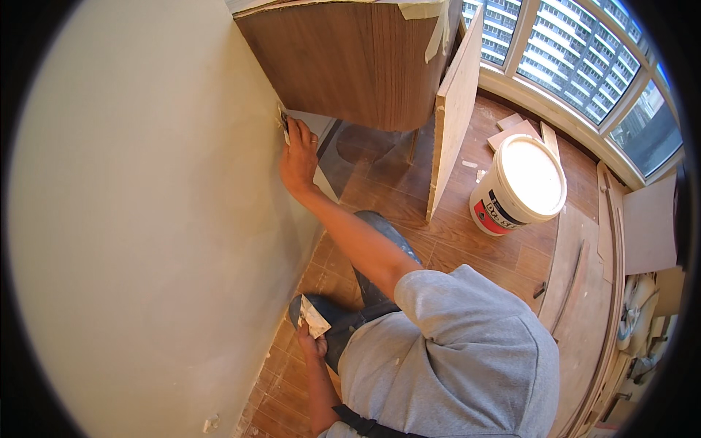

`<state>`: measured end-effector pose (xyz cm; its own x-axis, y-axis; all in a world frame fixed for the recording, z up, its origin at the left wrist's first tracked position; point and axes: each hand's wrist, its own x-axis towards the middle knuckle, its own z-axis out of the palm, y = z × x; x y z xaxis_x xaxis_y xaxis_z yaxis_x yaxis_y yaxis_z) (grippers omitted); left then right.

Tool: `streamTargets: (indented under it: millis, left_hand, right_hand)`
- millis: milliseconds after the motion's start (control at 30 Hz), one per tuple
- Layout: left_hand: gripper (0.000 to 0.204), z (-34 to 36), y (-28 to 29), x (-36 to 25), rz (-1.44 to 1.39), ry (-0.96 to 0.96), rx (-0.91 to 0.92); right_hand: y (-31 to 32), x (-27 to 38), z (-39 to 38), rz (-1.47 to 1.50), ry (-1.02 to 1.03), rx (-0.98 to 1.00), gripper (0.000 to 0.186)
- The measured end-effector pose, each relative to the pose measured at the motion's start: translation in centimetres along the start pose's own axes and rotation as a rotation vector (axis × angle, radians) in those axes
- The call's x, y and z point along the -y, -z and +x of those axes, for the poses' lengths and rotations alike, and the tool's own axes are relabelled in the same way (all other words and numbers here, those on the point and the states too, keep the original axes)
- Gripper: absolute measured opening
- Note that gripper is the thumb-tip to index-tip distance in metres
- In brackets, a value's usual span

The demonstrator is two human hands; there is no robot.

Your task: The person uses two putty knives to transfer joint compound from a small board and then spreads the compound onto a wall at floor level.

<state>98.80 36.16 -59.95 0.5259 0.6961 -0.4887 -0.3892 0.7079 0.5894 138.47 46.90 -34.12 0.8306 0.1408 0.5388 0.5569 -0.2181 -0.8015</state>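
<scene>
Two putty tools are in hand. One, a small putty knife (283, 121), is pressed against the pale wall (146, 219) just below the corner of a wooden cabinet (350, 58), and the right hand (299, 157) grips it with the fingers curled shut around the handle, the blade flat to the plaster. The other, a wider scraper (314, 318) smeared with white compound, sits lower down near the person's knee; the left hand (310, 342) holds it by its lower end, fingers closed about it, though the grip itself is partly hidden behind the blade. The right forearm stretches up along the wall from a grey shirt sleeve, and the left arm comes in from the lower edge beside the wall's foot.

Behind the right hand, a grey panel leans under the cabinet, whose edges carry strips of masking tape (437, 29). A light board (453, 117) stands upright on edge just beside the cabinet. Farther off on the wooden floor (496, 255) stands a white bucket (518, 186) with its lid on, well apart from both hands. Loose offcuts of wood lie near the curved window (577, 66).
</scene>
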Motion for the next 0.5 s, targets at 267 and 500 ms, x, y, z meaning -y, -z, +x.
streamTargets:
  millis: [267,500]
  left_hand:
    - [0.032,0.2,0.6,0.1,-0.016,0.017,0.005]
    - [0.032,0.5,0.8,0.4,-0.044,0.027,0.004]
  right_hand:
    - [-1.7,0.5,0.0,0.001,-0.029,-0.023,0.061]
    - [-1.8,1.3,-0.1,-0.031,-0.08,0.022,0.06]
